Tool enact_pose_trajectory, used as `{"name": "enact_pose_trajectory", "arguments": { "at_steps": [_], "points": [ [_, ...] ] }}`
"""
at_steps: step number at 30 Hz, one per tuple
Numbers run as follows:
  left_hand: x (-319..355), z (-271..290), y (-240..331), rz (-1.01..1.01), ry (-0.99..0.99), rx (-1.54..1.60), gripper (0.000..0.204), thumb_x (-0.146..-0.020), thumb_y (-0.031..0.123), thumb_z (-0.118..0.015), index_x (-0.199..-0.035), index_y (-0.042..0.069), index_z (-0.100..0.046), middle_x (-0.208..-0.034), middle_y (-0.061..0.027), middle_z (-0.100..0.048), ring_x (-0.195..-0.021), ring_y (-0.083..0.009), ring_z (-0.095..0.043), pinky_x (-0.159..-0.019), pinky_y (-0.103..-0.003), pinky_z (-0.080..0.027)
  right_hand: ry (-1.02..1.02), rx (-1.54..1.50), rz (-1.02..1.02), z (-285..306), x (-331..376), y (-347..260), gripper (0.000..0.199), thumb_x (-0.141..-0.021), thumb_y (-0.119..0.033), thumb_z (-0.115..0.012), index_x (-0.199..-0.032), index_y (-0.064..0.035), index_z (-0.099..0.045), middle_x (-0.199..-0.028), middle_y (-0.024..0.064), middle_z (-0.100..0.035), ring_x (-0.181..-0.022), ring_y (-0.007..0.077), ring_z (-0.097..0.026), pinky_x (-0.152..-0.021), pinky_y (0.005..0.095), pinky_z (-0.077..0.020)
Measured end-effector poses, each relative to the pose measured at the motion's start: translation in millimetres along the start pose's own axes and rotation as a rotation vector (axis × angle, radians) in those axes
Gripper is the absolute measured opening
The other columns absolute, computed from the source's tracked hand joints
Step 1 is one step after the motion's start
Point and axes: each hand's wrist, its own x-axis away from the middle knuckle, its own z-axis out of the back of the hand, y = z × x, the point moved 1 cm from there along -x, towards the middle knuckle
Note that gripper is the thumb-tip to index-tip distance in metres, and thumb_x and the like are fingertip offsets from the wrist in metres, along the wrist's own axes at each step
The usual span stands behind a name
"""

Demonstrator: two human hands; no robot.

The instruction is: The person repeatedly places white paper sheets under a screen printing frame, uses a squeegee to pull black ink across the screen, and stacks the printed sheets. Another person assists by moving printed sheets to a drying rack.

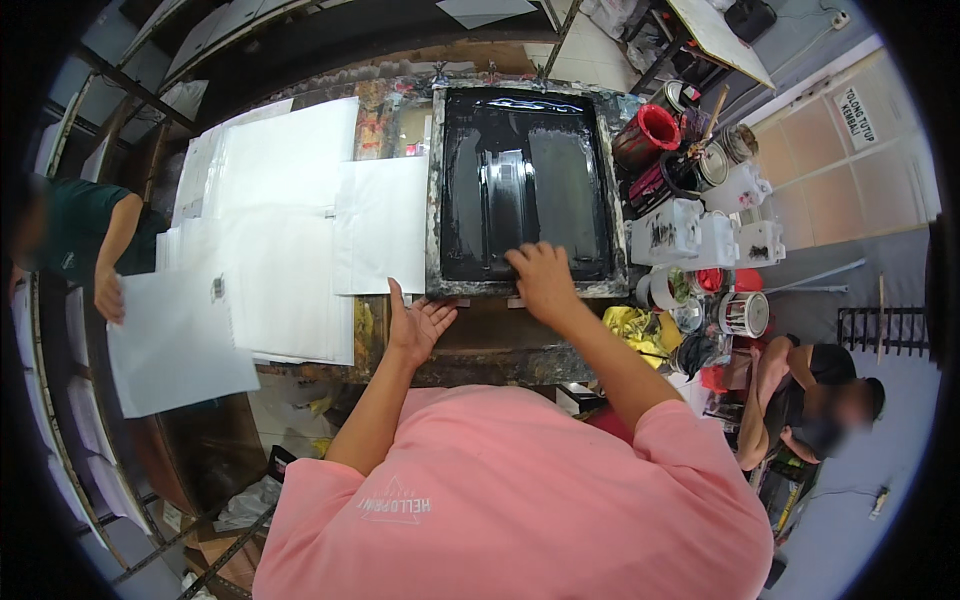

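Black-inked rectangular printing screen frame (523,190): long axis 12–6; your right hand (541,277) flat, ungripping, on its 6 o'clock rail; left hand (418,323) open, empty, at 7.

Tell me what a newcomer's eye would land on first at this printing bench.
The big black ink-covered printing screen in its stained frame dominates the centre of the bench, with the right hand pressed on its near edge. Beside it, the left hand lies open, palm up, next to the spread of white sheets on the left. To the right of the screen stands a clutter of ink pots, a red tub the brightest among them.
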Motion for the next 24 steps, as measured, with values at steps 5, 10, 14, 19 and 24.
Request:
{"name": "enact_pose_trajectory", "arguments": {
  "at_steps": [5, 10, 14, 19, 24],
  "points": [
    [-25.3, 13.9, -6.1, 0.072, -0.002, -0.121, 0.122, -0.093, 0.092, -0.043, -0.16, -0.009, -0.028, -0.154, -0.0259, -0.05, -0.143, -0.0371, -0.054, -0.121, -0.046, -0.044, -0.043, 0.008, -0.067, -36.8, 3.2, -4.2, 0.043, -0.088, -0.01, -0.069, -0.131, -0.0147, -0.068, -0.12, 0.0077, -0.067, -0.116, 0.0302, -0.061, -0.1, 0.0527, -0.0414],
    [-23.0, 14.9, -3.5, 0.125, 0.051, -0.115, 0.12, -0.097, 0.089, -0.043, -0.163, -0.009, -0.02, -0.158, -0.0279, -0.046, -0.144, -0.039, -0.054, -0.123, -0.047, -0.043, 0.043, 0.091, -0.088, -60.8, -92.1, 38.1, 0.043, -0.09, -0.01, -0.068, -0.133, -0.0148, -0.066, -0.12, 0.0065, -0.067, -0.118, 0.0292, -0.062, -0.105, 0.0593, -0.0407],
    [-17.2, 9.2, 7.8, 0.157, -0.001, -0.116, 0.12, -0.098, 0.087, -0.044, -0.165, -0.008, -0.014, -0.159, -0.0292, -0.043, -0.143, -0.0405, -0.054, -0.122, -0.048, -0.044, 0.066, 0.122, -0.133, -56.8, -188.3, 91.4, 0.039, -0.094, -0.011, -0.065, -0.133, -0.0158, -0.065, -0.121, 0.0061, -0.069, -0.119, 0.0302, -0.064, -0.105, 0.0618, -0.0411],
    [-0.3, 6.0, 9.0, 0.089, -0.02, -0.137, 0.112, -0.099, 0.085, -0.044, -0.159, -0.009, -0.028, -0.147, -0.0278, -0.054, -0.139, -0.0398, -0.058, -0.12, -0.048, -0.047, -0.17, 0.109, -0.071, -15.8, -191.0, 96.4, 0.037, -0.098, -0.013, -0.057, -0.133, -0.0169, -0.066, -0.124, 0.0093, -0.072, -0.12, 0.0328, -0.067, -0.105, 0.0631, -0.0421],
    [18.6, -4.0, 11.8, -0.062, -0.044, -0.195, 0.095, -0.104, 0.08, -0.038, -0.147, -0.005, -0.044, -0.137, -0.0232, -0.065, -0.131, -0.035, -0.064, -0.117, -0.047, -0.048, -0.415, 0.021, -0.058, 56.9, -64.2, 20.4, 0.039, -0.098, -0.023, -0.064, -0.136, -0.0142, -0.065, -0.122, 0.0148, -0.069, -0.12, 0.0359, -0.065, -0.096, 0.0577, -0.0481]
  ]
}}
